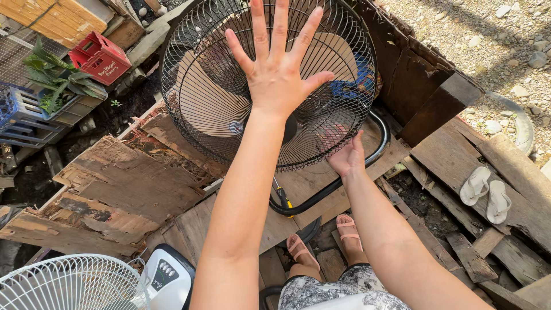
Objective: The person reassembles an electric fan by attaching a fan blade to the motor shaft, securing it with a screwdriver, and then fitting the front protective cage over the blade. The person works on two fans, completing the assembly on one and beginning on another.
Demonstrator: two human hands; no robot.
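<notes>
Sunlit yard, weathered wooden planks, gravel, red crate

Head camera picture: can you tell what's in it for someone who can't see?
A person's left hand presses flat on a black fan guard, right hand under its rim. Nearby lie worn boards, a white fan and white sandals.

A round black wire fan guard is being held upright in the upper middle of the frame, its cage facing the camera. Pale blades and a dark hub are being seen through the wires. It is being pressed flat by the left hand with spread fingers, while its lower right rim is being gripped by the right hand.
</notes>
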